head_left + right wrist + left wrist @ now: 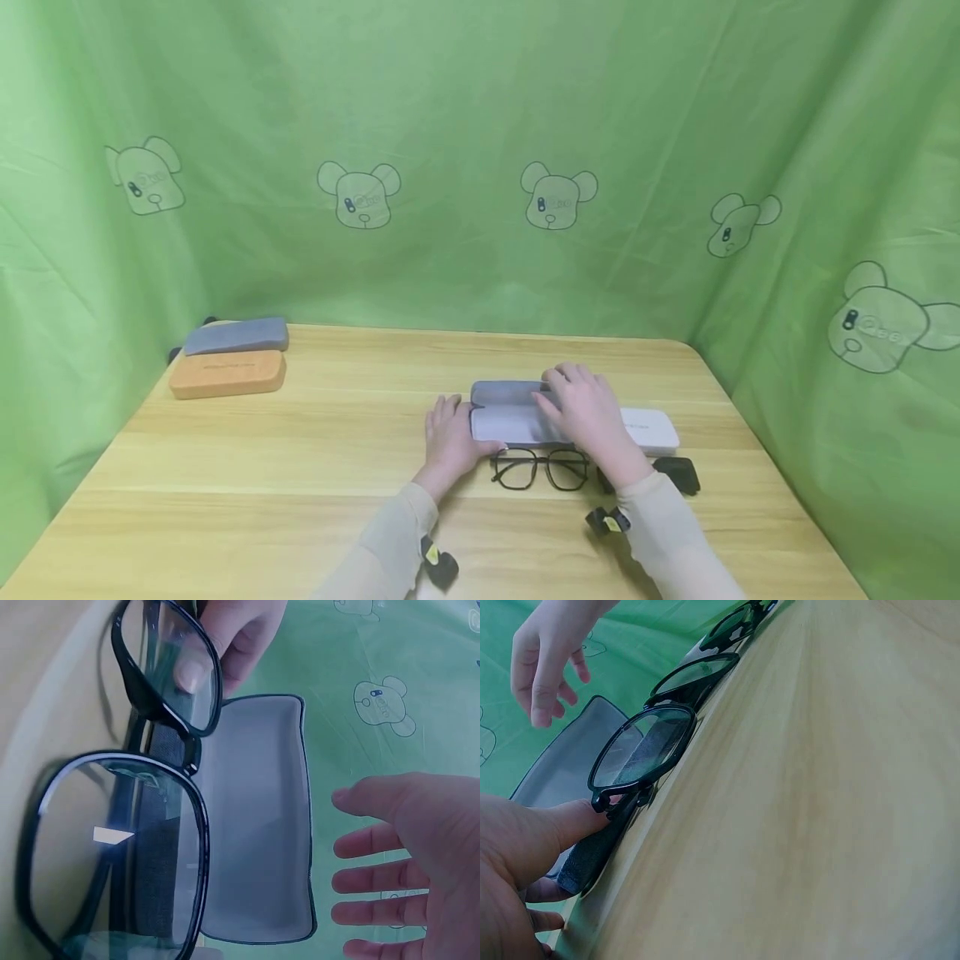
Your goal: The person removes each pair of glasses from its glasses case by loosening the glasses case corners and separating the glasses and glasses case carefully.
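A grey glasses case (506, 425) lies opened on the table, its pale lining showing in the head view. My left hand (452, 437) grips its left end, the thumb along the front side and the fingers around the far side. Above the right part of the case is my right hand (585, 408). Its fingers (375, 879) are spread and apart from the case in the right wrist view, with nothing held. Black-framed eyeglasses (534, 469) stand just in front of the case, near my left thumb. The right hand hides part of the case in the head view.
A white case (652, 427) lies to the right, partly behind the right hand. Dark sunglasses (677, 474) rest in front of it, partly covered by the right wrist. At the far left are an orange case (228, 374) and a blue-grey case (238, 336). Green curtains (465, 275) surround the table.
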Demonstrator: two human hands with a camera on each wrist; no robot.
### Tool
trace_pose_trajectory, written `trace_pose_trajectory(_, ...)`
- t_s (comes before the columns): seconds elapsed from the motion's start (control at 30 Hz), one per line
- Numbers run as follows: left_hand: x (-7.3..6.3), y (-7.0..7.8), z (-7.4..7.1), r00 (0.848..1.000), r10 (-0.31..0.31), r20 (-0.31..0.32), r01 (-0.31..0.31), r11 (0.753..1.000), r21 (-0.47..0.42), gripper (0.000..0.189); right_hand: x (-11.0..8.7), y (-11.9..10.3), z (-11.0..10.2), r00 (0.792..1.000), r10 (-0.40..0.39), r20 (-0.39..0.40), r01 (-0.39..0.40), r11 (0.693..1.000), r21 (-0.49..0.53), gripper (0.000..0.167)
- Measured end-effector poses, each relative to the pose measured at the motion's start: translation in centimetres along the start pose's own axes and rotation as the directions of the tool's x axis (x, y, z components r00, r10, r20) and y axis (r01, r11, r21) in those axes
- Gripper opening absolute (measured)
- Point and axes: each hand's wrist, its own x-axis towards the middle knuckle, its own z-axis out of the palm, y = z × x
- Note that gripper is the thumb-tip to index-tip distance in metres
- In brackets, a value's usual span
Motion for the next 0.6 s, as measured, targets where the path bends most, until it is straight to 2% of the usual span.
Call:
trace_pose_trajectory(0.37, 0.1, -0.1, 0.1, 1.0, 0.002, -0.003, -0.002, 1.0, -0.003, 0.085, 1.7, 0.7, 1.5, 0.997, 0.053, 0.052, -0.056, 0.997, 0.056, 0.047)
trace_pose_trajectory(0.6, 0.1, -0.1, 0.1, 1.0, -0.003, 0.0, 0.003, 1.0, -0.004, 0.086, 2.4, 1.3, 2.6, 0.995, 0.051, 0.089, -0.062, 0.99, 0.129, 0.053)
